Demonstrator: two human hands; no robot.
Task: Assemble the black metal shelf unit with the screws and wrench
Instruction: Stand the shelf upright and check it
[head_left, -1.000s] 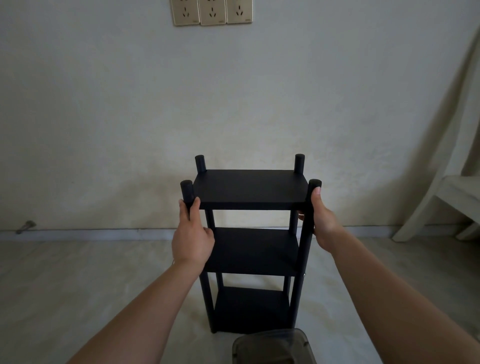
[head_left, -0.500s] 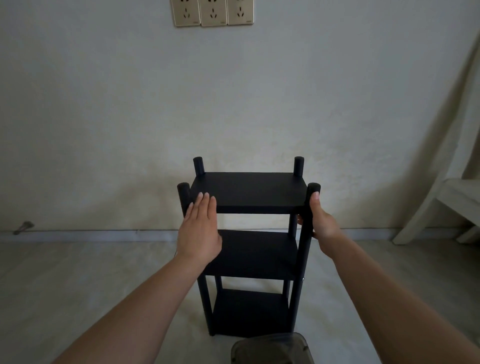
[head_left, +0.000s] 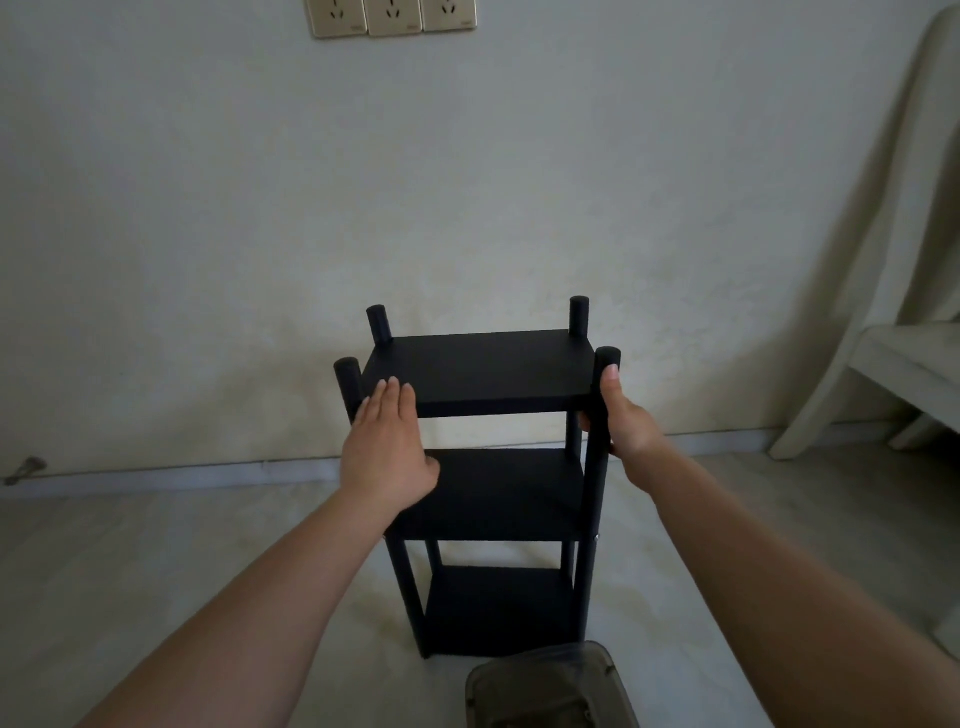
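I see the black shelf unit (head_left: 483, 374) standing upright on the floor (head_left: 156, 561), close to the wall (head_left: 467, 182). My left hand (head_left: 387, 452) lies flat against the unit's front left corner, fingers (head_left: 395, 400) straight and together, gripping nothing. My right hand (head_left: 626, 421) wraps the unit's front right post (head_left: 602, 395), thumb up along it. A grey lidded container (head_left: 550, 686) sits on the floor just in front of the unit.
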